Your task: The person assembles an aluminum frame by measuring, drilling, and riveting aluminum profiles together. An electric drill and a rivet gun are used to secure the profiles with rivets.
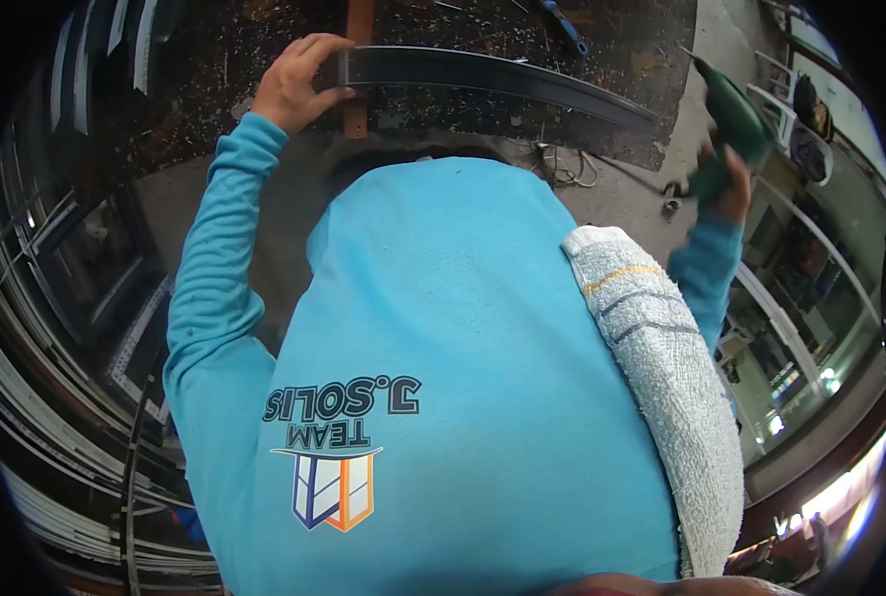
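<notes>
My left hand pinches the left end of a long dark metal profile, thumb below and fingers above. The profile lies across the dark workbench, over a reddish-brown bar. Off to the right, my right hand is wrapped round the handle of a green power drill. Its thin bit points up and left, beyond the bench's right edge. Motion blurs this hand and the drill slightly.
Small shavings are scattered over the bench. A blue-handled tool lies near its far edge. A cable runs across the floor. Long profiles are stacked at left; a white chair stands at right. A towel hangs over my shoulder.
</notes>
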Available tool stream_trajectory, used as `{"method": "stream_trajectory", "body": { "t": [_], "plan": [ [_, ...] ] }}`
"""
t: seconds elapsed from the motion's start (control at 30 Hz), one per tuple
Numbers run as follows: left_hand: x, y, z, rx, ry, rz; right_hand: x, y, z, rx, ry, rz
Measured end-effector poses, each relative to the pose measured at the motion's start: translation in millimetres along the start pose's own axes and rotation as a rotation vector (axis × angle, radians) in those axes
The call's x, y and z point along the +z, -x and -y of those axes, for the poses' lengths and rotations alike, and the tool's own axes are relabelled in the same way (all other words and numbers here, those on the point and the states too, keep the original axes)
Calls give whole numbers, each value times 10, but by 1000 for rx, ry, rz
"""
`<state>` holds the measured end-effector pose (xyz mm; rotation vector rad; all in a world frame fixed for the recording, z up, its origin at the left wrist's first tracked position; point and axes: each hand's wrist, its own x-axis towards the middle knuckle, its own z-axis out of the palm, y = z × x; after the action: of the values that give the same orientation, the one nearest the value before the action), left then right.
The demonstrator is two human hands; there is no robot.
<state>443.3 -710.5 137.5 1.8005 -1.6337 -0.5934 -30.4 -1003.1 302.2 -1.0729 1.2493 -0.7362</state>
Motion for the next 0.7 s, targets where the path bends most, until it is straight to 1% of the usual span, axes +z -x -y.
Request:
{"method": "stream_trajectory", "body": {
  "t": [0.03,0.07,0.1,0.17,0.23,0.27,0.3,0.33,0.37,0.4,0.43,0.5,0.57,0.67,0.7],
  "plan": [
    [-21,1,9,3,3,16,-44,268,51,-59,-335,495],
    [-16,9,20,18,-9,18,269,695,270,-68,-270,266],
    [-21,9,22,36,10,6,446,941,361,-54,-406,394],
    [2,2,58,37,25,16,634,1135,383,12,-193,315],
    [-3,-26,125,100,34,12,942,1150,364,-68,241,359],
    [1,-26,155,125,40,10,1053,1160,271,-17,311,321],
    [10,-23,181,160,57,-3,1202,1137,188,53,270,395],
    [19,-32,210,192,73,-19,1289,1073,101,73,383,446],
    [30,-45,237,223,88,-37,1559,1040,109,127,465,574],
    [47,-51,253,234,102,-49,1894,1067,118,32,575,666],
    [66,-53,264,243,117,-60,2109,1106,87,64,579,718],
    [98,-57,301,254,128,-67,2365,1159,63,46,685,836],
    [125,-44,341,257,120,-57,2512,1174,83,65,744,871],
    [210,-51,377,313,152,-134,2625,1157,44,60,805,885],
    [227,-51,384,308,147,-130,2645,1146,43,50,822,883]
  ]
}}
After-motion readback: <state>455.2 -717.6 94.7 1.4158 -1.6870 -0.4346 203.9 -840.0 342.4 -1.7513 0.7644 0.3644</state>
